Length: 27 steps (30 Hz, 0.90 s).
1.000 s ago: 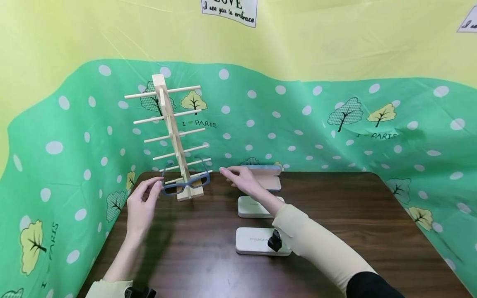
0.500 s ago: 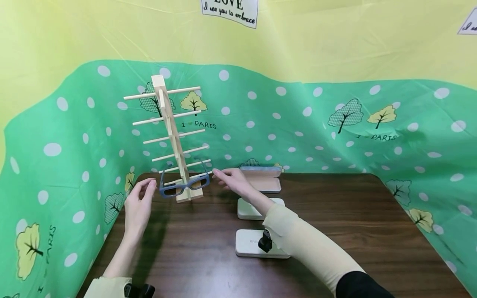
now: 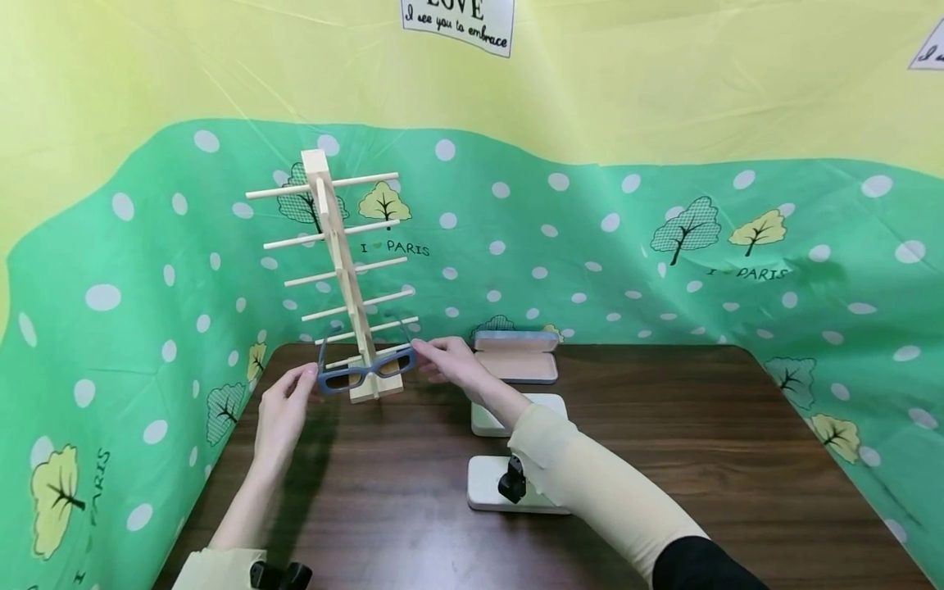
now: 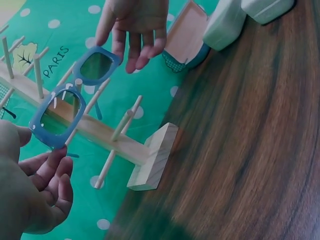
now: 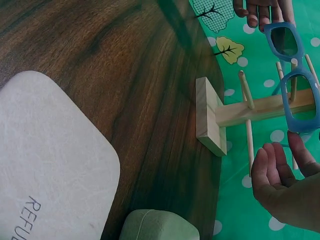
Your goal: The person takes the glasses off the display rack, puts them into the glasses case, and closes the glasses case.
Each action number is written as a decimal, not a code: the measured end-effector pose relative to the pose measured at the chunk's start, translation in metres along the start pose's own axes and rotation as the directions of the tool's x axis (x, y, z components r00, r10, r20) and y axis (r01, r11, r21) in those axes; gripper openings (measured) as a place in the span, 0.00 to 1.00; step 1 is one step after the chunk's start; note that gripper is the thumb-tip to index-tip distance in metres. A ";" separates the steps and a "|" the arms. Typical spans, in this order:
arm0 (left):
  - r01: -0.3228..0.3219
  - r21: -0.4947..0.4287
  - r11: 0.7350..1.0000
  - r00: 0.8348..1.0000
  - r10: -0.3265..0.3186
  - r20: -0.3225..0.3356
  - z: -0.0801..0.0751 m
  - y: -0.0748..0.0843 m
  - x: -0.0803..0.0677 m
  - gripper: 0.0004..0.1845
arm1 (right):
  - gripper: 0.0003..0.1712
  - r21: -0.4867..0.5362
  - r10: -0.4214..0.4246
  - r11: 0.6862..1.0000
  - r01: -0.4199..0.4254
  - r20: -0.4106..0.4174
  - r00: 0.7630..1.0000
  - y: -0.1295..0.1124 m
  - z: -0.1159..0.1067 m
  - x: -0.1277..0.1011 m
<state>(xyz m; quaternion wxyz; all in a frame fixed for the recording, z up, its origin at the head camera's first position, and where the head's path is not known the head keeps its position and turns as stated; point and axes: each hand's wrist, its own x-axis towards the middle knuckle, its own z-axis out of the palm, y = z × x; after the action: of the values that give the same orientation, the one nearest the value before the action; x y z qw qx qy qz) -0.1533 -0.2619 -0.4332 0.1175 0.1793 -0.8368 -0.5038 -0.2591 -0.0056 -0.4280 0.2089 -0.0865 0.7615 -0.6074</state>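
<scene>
Centrally, a dark wooden table [image 3: 664, 459] fills the lower half of the head view, backed by a green and yellow dotted cloth [image 3: 664, 246]. Left of centre stands a tall wooden rack [image 3: 341, 270] with thin pegs running out both sides. Right of centre lie two shut pale cases [image 3: 487, 483] and, behind them, an open case [image 3: 516, 356]. We see blue-framed glasses [image 3: 366, 367] low on the rack, just above its base, at left of centre. Their long axis runs left to right across the frame, slightly tilted, lenses facing us and the temple arms pointing back past the post. Our left hand [image 3: 283, 410] touches the left end of the frame with loosely curled fingers; our right hand [image 3: 450, 360] meets the right end, fingers nearly straight. Whether either hand truly pinches the frame, we cannot tell. To handle this step well, we judge both ends should be held evenly, keeping the frame level so the arms clear the pegs without snagging.
</scene>
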 end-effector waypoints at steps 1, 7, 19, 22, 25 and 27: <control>0.013 -0.030 0.999 1.000 -0.012 0.018 0.000 0.001 0.000 0.29 | 0.26 0.012 0.004 1.000 -0.005 0.001 1.000 0.000 0.000 0.000; 0.101 -0.224 0.969 0.993 -0.083 0.086 0.002 0.003 0.003 0.27 | 0.20 0.062 0.032 0.998 -0.033 0.019 0.999 0.001 0.002 0.000; 0.118 -0.366 0.923 0.992 -0.089 0.094 -0.001 0.006 -0.004 0.24 | 0.19 0.109 0.008 0.994 -0.015 0.061 0.998 -0.003 0.003 -0.006; 0.107 -0.367 0.924 0.993 -0.081 0.084 -0.001 0.008 -0.011 0.25 | 0.20 0.110 -0.007 0.994 0.000 0.067 0.998 -0.004 0.001 -0.010; 0.104 -0.365 0.925 0.994 -0.081 0.078 -0.001 0.010 -0.018 0.24 | 0.20 0.111 -0.015 0.994 0.008 0.066 0.998 -0.003 0.000 -0.013; 0.098 -0.362 0.927 0.995 -0.078 0.069 -0.001 0.012 -0.024 0.24 | 0.20 0.109 -0.020 0.994 0.014 0.061 0.998 -0.002 -0.002 -0.015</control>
<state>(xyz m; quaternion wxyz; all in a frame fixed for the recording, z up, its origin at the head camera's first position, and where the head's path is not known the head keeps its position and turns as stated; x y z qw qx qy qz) -0.1337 -0.2477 -0.4230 0.1035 0.1780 -0.7226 -0.6599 -0.2467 0.0013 -0.4227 0.2318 -0.1004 0.7196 -0.6468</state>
